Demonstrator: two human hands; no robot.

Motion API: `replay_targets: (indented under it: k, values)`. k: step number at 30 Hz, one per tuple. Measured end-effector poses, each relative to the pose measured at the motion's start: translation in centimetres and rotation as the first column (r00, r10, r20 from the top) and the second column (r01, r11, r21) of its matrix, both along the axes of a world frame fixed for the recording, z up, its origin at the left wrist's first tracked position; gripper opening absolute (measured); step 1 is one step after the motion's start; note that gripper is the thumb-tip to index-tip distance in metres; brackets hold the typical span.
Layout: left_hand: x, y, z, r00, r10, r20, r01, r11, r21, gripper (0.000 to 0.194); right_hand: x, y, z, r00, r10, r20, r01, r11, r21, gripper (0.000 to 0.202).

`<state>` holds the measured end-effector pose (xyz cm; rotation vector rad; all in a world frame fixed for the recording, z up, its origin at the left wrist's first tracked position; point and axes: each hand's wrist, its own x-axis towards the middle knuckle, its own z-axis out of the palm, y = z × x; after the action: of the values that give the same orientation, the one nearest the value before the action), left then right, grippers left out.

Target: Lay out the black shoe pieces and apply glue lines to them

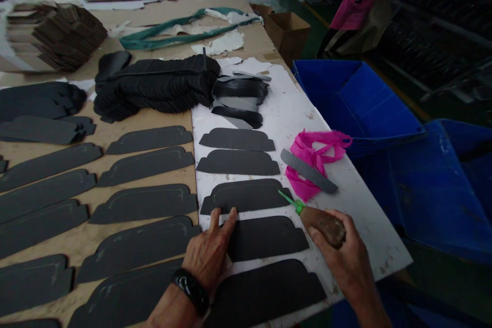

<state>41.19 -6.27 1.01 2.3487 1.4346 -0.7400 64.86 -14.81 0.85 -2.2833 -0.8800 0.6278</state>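
Observation:
Two fingertips of my left hand (pixel 209 251) press on the lower edge of a black curved panel (pixel 249 196) lying on white paper; the hand holds nothing. In my right hand (pixel 348 251) is a brown-handled tool (pixel 323 224), its thin green tip pointing left over the panel's right end. A faint line runs along the top of this panel. Below it lie two more black panels (pixel 265 238), and above it two others (pixel 238 162). To the left, rows of similar panels (pixel 142 202) bear pale lines along their upper edges.
Pink cloth (pixel 323 148) with a grey strip (pixel 309 171) on it lies right of the panels. Behind are stacked black pieces (pixel 157 84) and a brown bundle (pixel 57 36). Blue bins (pixel 357 97) stand beyond the right edge; a person (pixel 355 0) stands farther back.

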Motion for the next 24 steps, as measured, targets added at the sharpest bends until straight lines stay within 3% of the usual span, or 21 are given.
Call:
replay_targets:
  k: [4,7,10,13,20,24]
  values:
    - [0.1,0.5,0.6,1.000,-0.010,-0.007,0.010,1.000,-0.016,0.087,0.0,0.4,-0.2,0.995,-0.016,-0.096,0.021,0.999,0.050,0.049]
    - [0.1,0.5,0.7,1.000,-0.022,-0.005,0.022,1.000,0.002,0.084,-0.1,0.6,-0.5,0.951,-0.072,-0.301,0.107,0.989,0.099,0.051]
    - [0.0,0.3,0.5,1.000,-0.024,-0.002,0.024,1.000,0.019,0.082,-0.2,0.5,-0.6,0.782,-0.147,-0.605,0.273,0.954,0.122,0.056]
    - [-0.1,0.1,0.1,1.000,-0.019,0.013,0.019,0.999,0.035,0.073,-0.1,0.2,-0.7,0.604,-0.142,-0.784,0.373,0.920,0.121,0.050]
    - [0.0,0.4,0.4,1.000,-0.009,0.021,0.008,0.999,0.043,0.061,1.2,-0.5,-0.8,0.297,-0.144,-0.944,0.476,0.880,0.016,0.038]
    - [-0.3,0.7,0.6,0.999,-0.003,0.053,0.000,0.999,0.051,0.055,1.2,-0.2,-0.4,0.168,-0.141,-0.976,0.532,0.846,-0.031,0.035]
